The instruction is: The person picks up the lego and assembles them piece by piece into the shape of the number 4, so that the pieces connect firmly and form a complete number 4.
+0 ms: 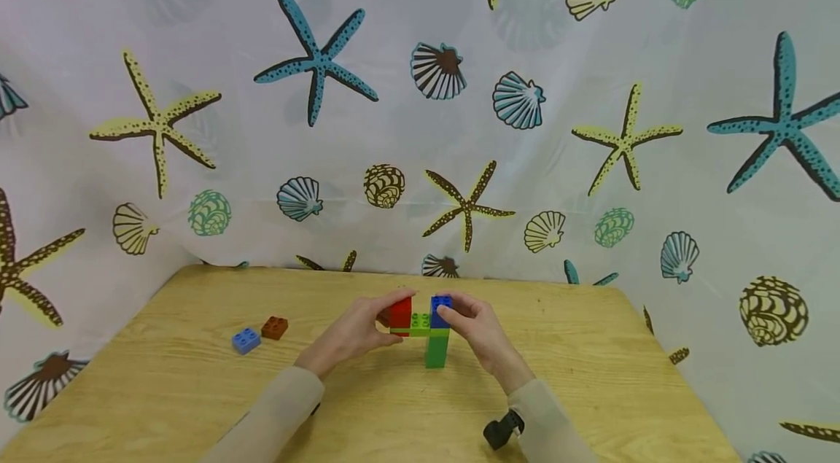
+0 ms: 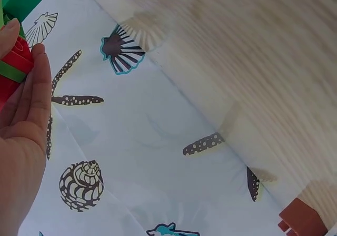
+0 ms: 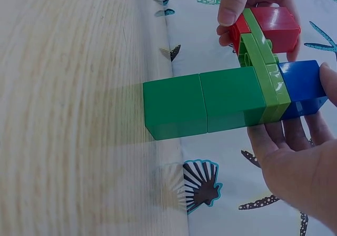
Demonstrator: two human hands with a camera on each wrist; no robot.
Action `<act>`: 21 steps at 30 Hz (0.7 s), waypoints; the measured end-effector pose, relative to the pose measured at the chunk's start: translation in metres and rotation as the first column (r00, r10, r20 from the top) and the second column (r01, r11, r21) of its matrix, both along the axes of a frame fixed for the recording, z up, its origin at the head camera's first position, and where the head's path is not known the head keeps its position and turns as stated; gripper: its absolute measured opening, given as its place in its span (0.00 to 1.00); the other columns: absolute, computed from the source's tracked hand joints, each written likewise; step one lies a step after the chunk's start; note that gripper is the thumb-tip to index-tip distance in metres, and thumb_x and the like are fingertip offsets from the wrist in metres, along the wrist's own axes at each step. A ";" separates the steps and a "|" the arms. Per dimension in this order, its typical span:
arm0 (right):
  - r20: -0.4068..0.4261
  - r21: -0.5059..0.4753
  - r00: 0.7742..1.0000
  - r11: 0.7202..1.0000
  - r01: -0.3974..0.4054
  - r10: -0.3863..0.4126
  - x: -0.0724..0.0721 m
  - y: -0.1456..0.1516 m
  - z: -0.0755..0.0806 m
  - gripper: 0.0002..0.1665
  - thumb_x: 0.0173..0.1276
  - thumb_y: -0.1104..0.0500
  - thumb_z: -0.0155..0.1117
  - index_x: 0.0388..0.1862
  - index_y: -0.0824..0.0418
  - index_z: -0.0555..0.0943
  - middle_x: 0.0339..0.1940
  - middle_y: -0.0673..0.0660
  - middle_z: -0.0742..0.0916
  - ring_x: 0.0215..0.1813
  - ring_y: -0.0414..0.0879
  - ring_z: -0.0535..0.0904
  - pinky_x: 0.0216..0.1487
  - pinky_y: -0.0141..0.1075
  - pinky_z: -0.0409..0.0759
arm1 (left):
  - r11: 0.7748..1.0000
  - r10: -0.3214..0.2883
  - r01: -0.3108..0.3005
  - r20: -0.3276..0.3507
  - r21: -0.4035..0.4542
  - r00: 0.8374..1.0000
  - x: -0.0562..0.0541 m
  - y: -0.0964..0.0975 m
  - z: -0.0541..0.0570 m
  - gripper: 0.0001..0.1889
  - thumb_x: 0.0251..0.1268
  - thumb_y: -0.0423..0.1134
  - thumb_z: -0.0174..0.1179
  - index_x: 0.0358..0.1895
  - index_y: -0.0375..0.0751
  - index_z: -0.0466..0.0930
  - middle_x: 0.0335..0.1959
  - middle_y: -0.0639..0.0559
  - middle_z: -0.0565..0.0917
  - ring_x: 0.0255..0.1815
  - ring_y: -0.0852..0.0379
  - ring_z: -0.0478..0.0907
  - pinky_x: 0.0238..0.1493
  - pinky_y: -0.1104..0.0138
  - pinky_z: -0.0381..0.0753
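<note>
A toy-brick build stands mid-table, with two stacked green bricks (image 3: 205,104) as its column. Lime green plates (image 3: 258,57) lie across the column's top and stick out to the left. On the overhanging end sits a red brick (image 1: 401,313), with a thinner red piece (image 3: 240,27) beneath. My left hand (image 1: 354,332) grips this red end between thumb and fingers. A dark blue brick (image 1: 439,311) sits on the lime layer above the column. My right hand (image 1: 482,328) pinches the blue brick, thumb on the near side and fingers behind.
Left of the build, a light blue brick (image 1: 246,340) and a reddish-brown brick (image 1: 274,327) lie loose on the wooden table (image 1: 577,353). A white curtain (image 1: 394,135) with starfish and shells hangs behind the table. A black wrist strap (image 1: 504,429) is on the right sleeve.
</note>
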State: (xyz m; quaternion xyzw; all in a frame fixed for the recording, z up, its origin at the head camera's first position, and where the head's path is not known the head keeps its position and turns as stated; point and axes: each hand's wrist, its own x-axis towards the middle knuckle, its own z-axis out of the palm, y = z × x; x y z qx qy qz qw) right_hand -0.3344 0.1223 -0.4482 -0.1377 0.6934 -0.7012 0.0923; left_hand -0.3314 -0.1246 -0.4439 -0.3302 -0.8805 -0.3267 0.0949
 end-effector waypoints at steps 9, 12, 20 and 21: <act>-0.003 -0.005 1.000 1.000 0.001 -0.001 0.001 -0.005 0.003 0.33 0.67 0.48 0.67 0.67 0.61 0.74 0.60 0.61 0.81 0.58 0.46 0.78 0.72 0.51 0.65 | 1.000 0.005 -0.005 0.003 0.010 1.000 0.000 -0.006 0.003 0.43 0.49 0.31 0.75 0.72 0.51 0.67 0.51 0.46 0.84 0.48 0.52 0.84 0.49 0.65 0.84; -0.006 -0.010 1.000 1.000 -0.010 0.010 -0.001 -0.006 0.003 0.33 0.68 0.49 0.67 0.67 0.63 0.73 0.61 0.62 0.80 0.59 0.47 0.78 0.72 0.53 0.64 | 1.000 0.024 -0.024 0.013 0.003 1.000 0.000 -0.006 0.005 0.43 0.48 0.31 0.75 0.72 0.51 0.67 0.50 0.48 0.84 0.47 0.53 0.84 0.49 0.64 0.84; -0.012 -0.007 1.000 1.000 0.004 -0.004 0.000 -0.003 -0.001 0.33 0.69 0.50 0.65 0.68 0.64 0.72 0.62 0.63 0.79 0.66 0.59 0.73 0.72 0.52 0.64 | 0.999 0.038 -0.037 0.049 -0.022 0.998 0.001 -0.003 0.002 0.46 0.51 0.40 0.75 0.75 0.57 0.61 0.48 0.53 0.85 0.44 0.56 0.81 0.49 0.56 0.83; -0.013 -0.011 1.000 1.000 -0.003 0.002 0.001 -0.003 -0.001 0.34 0.69 0.50 0.65 0.69 0.64 0.71 0.63 0.63 0.79 0.67 0.61 0.72 0.72 0.53 0.64 | 0.999 0.050 -0.050 0.055 -0.009 0.997 0.001 -0.004 0.002 0.46 0.51 0.43 0.75 0.75 0.56 0.61 0.46 0.54 0.85 0.44 0.57 0.81 0.49 0.56 0.83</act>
